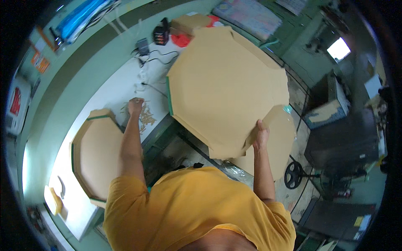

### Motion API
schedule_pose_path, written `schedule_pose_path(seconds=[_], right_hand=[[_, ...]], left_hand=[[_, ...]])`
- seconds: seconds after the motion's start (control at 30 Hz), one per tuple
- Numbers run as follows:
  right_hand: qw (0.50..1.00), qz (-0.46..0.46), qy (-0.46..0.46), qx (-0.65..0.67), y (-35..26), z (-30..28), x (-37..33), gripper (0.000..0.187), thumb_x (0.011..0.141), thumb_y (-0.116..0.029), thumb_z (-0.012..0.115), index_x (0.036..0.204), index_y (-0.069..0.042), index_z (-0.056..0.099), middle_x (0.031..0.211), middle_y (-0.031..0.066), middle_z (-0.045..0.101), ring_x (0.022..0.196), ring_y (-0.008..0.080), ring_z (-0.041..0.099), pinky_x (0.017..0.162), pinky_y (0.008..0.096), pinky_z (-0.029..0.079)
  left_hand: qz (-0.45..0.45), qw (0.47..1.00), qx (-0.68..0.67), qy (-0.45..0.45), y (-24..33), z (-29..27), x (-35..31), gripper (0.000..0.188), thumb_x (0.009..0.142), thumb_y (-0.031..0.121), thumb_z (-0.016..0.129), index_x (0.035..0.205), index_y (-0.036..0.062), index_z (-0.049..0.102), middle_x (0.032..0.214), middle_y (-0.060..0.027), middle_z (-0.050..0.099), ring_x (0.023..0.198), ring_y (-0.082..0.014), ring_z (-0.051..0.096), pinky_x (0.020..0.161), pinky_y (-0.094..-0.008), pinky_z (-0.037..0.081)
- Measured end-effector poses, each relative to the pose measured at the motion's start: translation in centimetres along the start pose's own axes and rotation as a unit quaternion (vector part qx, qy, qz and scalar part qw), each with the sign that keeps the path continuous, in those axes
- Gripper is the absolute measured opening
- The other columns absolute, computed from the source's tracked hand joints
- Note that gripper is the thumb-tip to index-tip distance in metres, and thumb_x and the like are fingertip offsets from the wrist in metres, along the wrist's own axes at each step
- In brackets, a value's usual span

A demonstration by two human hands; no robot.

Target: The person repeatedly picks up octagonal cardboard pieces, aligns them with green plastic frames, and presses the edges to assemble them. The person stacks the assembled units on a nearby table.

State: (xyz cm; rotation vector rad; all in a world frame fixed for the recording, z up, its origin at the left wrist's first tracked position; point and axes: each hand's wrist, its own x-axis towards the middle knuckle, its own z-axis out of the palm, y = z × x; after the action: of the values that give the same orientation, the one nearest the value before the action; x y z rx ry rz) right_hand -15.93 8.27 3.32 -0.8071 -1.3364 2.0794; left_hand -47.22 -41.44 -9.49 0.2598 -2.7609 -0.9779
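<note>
My right hand [261,133] grips the near right edge of a large eight-sided cardboard tray [226,83] with folded-up sides and green tape along its left edge. My left hand [135,107] is over the white table, its fingers closed at a scatter of small tan strips [146,117]. Whatever those fingers hold, if anything, is too small to make out. A second cardboard tray [98,157], also eight-sided and edged with green tape, lies left of my left forearm. Beneath the large tray, near my right hand, another cardboard sheet [278,142] shows.
On the white table [113,85] sit a grey power adapter with black cables [143,47], a black box [161,32] and a brown carton [190,23]. A yellow curved object [53,201] lies at the far left. To the right stand a black handwheel [294,175] and dark cabinets [343,138].
</note>
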Motion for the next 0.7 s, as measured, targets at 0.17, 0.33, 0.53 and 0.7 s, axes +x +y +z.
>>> schedule_pose_path(seconds=[0.17,0.33,0.53,0.7], right_hand=[[0.977,0.114,0.148,0.100,3.0,-16.1,-2.4,0.032,0.099,-0.023,0.047,0.122,-0.002,0.052,0.117,0.0116,0.060,0.109,0.0270,0.056,0.098,0.0422,0.043],[0.972,0.120,0.202,0.025,6.8,-23.7,-5.0,0.032,0.098,-0.027,0.049,0.114,-0.002,0.057,0.113,0.0115,0.063,0.104,0.0274,0.059,0.092,0.0427,0.046],[0.724,-0.136,0.187,-0.649,2.2,-27.0,-10.9,0.033,0.078,-0.015,0.069,0.109,-0.007,0.061,0.096,0.0109,0.066,0.087,0.0337,0.064,0.076,0.0460,0.051],[0.559,-0.347,-0.194,-0.728,-0.2,-27.4,-10.1,0.034,0.083,-0.025,0.060,0.116,-0.018,0.063,0.121,0.0092,0.057,0.122,0.0305,0.047,0.109,0.0453,0.033]], left_hand=[[0.142,0.970,-0.192,-0.048,12.0,0.8,-7.8,0.016,0.085,0.021,0.068,0.079,0.0055,0.068,0.091,-0.0153,0.064,0.094,-0.0318,0.059,0.082,-0.0437,0.045],[0.501,0.781,-0.225,-0.298,24.7,5.0,-23.4,0.031,0.079,0.005,0.059,0.111,0.0026,0.061,0.108,-0.0172,0.061,0.106,-0.0347,0.056,0.094,-0.0440,0.043],[0.652,0.605,0.003,-0.458,27.9,7.3,-31.6,0.033,0.083,0.023,0.065,0.112,0.0066,0.065,0.115,-0.0140,0.063,0.121,-0.0330,0.050,0.106,-0.0472,0.034],[0.651,0.575,-0.105,-0.484,26.9,8.4,-32.4,0.020,0.082,0.024,0.068,0.094,0.0075,0.070,0.095,-0.0066,0.068,0.102,-0.0263,0.060,0.099,-0.0465,0.036]])
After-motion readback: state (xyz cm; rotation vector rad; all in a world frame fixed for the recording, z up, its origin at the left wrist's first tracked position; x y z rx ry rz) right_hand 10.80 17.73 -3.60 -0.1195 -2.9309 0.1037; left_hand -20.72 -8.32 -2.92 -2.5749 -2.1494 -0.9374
